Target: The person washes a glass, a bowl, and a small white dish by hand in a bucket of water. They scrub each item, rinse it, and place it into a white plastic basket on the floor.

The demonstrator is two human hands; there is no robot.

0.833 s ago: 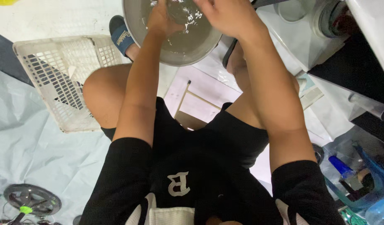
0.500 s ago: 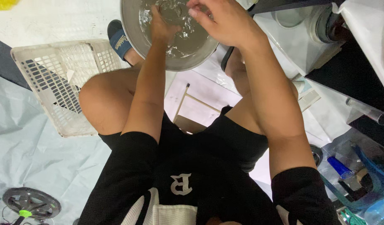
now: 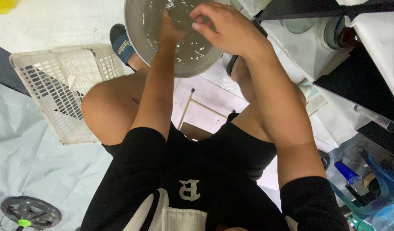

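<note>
White plastic caught our eye first at the far left: a slatted laundry basket (image 3: pixel 56 90) lay on its side on the pale sheet (image 3: pixel 30 158), with a small wheel-like black disc (image 3: pixel 30 211) down near the corner. Moving in, our left hand (image 3: pixel 169 28) was down in the metal basin (image 3: pixel 139 40) on the floor between our feet, fingers curled, though we could not tell whether they were closed on anything under the water. Just beside it our right hand (image 3: pixel 229 32) hovered over the basin's middle, fingertips pinched loosely together, holding nothing we could make out. A blue slipper (image 3: pixel 122 45) sat touching the basin's left rim. Further right stood white appliances (image 3: pixel 308 47), and at the lower right a clear tub (image 3: pixel 364 188) of odds and ends.

For this washing in the basin, we judged it best to keep both hands low over the water, work slowly so nothing slopped over the rim, and steady the basin with the feet.

Compared with the view half a second earlier, the basin sat a little further right in our sight and the basket had shifted with it; the right hand had lifted slightly and closed its fingertips, while the left had stayed in the water.
</note>
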